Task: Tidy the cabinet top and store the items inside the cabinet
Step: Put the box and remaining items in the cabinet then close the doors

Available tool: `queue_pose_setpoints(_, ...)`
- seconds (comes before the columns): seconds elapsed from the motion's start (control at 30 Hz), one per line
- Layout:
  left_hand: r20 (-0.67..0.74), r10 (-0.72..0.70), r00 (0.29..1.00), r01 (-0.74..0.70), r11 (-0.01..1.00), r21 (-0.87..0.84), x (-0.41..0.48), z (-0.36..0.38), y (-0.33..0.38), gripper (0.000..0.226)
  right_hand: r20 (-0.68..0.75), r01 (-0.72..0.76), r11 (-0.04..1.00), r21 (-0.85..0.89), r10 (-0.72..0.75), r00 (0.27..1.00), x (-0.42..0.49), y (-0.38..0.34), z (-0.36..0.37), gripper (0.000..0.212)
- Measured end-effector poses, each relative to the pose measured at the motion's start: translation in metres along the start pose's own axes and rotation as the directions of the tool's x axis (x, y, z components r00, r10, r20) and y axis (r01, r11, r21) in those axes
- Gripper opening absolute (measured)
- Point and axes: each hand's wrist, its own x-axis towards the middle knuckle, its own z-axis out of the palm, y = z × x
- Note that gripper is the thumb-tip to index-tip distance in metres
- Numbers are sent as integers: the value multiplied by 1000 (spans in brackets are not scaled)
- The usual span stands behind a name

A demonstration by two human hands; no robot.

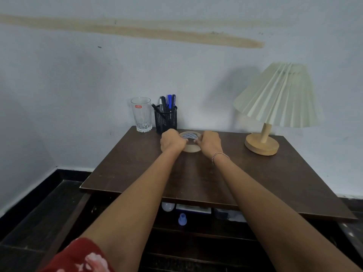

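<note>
Drinking glass (141,114): stood upright at the back left corner of the cabinet top (196,179); a red label is borne on its side.
Pen holder (166,119): black mesh, set just right of the glass; several pens are held upright in it.
Left hand (170,143): curled fingers are closed over the left rim of the tape roll (191,148), which is gripped.
Tape roll: laid flat at the back middle of the top, just before the pen holder, enclosed between both hands.
Right hand (209,144): the roll's right rim is pinched by bent fingers; a bracelet (219,155) is worn at the wrist.
Lamp (275,107): placed at the back right, well apart from the roll.
</note>
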Motion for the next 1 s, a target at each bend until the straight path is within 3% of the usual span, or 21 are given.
queue_pose_setpoints(0.17,1,-201,980,198,965,-174,-18,-3,-10,48,57,-205,954,219,198,979,-17,8,-9,49)
queue_pose_setpoints(0.27,68,-306,950,311,899,-309,-29,-6,-13,37,250,-370,800,473,281,927,-26,13,-15,49)
queue_pose_setpoints(0.33,86,-324,942,333,874,-354,-36,-8,-14,32,297,-422,693,585,300,906,-35,11,-18,43)
queue_pose_setpoints(0.5,63,-359,931,341,798,-497,-55,-22,-13,24,283,-407,548,731,301,911,-55,7,-29,35)
queue_pose_setpoints(0.7,166,-348,923,341,538,-771,-99,-54,-9,11,393,-453,234,860,261,882,-97,7,-53,20)
queue_pose_setpoints(0.83,217,-277,936,328,465,-822,-133,-74,-12,13,411,-442,140,886,201,889,-131,11,-68,18)
queue_pose_setpoints(1.0,233,-256,938,329,447,-832,-173,-91,-23,12,390,-416,90,905,217,895,-176,7,-74,20)
